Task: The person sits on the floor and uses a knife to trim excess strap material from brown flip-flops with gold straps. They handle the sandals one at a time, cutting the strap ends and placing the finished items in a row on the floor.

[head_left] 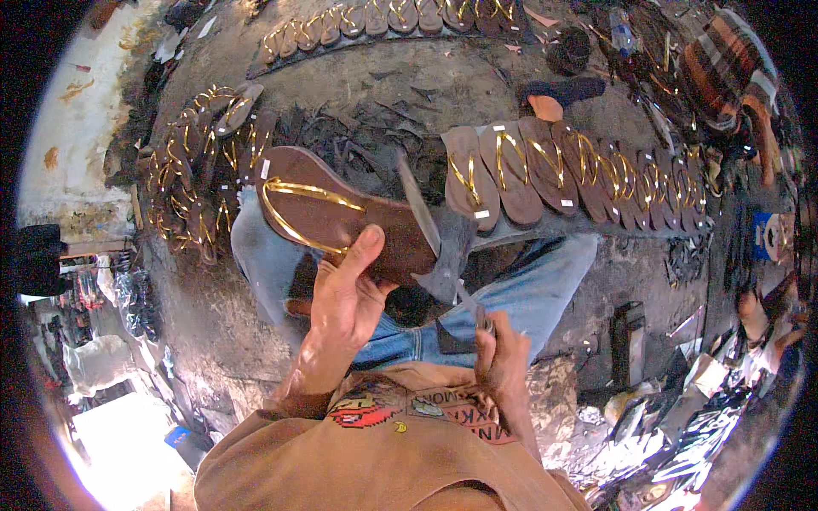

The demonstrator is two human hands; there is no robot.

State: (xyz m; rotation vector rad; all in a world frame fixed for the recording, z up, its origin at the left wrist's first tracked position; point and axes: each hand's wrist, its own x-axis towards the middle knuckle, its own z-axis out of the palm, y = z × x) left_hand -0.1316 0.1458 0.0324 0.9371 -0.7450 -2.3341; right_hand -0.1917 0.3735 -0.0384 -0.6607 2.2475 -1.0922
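Observation:
My left hand (345, 298) is closed on a brown flip-flop (315, 192) with gold straps, thumb on top of the footbed. The sandal is held tilted above my lap, its toe end up and to the left. My right hand (503, 349) grips a knife (468, 296), its blade pointing up toward the dark grey sole material (447, 268) at the sandal's heel end. Along that end a thin curved strip (417, 204) stands away from the brown footbed. How far the blade touches the material is hard to make out.
To the right, a row of gold-strapped sandals (558, 170) lies side by side. A heap of similar sandals (200, 170) sits at the left, and another row (375, 19) at the far side. Dark scraps (358, 132) cover the ground ahead. Another person's foot (545, 107) shows beyond the right row.

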